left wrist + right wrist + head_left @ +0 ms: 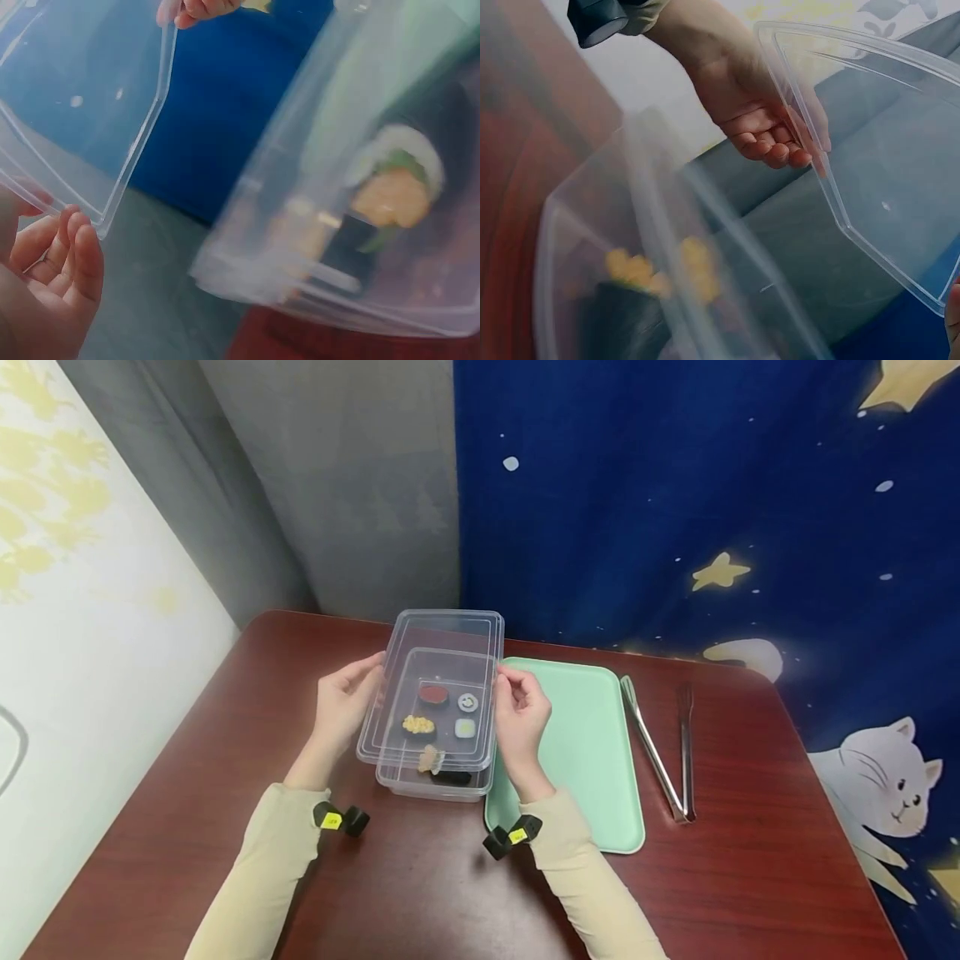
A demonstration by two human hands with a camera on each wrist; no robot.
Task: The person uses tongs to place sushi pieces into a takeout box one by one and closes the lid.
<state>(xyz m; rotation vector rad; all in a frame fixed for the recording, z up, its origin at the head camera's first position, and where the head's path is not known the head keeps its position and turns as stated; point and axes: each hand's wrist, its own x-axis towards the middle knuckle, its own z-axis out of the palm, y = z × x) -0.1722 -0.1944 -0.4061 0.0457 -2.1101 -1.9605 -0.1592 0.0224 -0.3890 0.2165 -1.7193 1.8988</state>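
Observation:
A clear plastic lid (450, 631) is held up over a clear plastic box (435, 791), tilted and apart from its rim. My left hand (341, 697) pinches the lid's left edge; my right hand (521, 714) pinches its right edge. Inside the box, seen through the lid, lie several sushi pieces: a red-topped one (433, 694), a yellow-topped one (418, 725), small round and square rolls (465, 727) and an orange-and-white piece (431, 758). The left wrist view shows the lid (166, 67) well above the box, with a roll (394, 191) visible through the wall.
Right of the box, a mint-green tray (573, 752) lies on the dark red wooden table (397, 893). Metal tongs (660, 760) rest spread beyond it. A blue curtain (600, 527) and a grey one (360, 485) hang behind, and a white wall stands at left.

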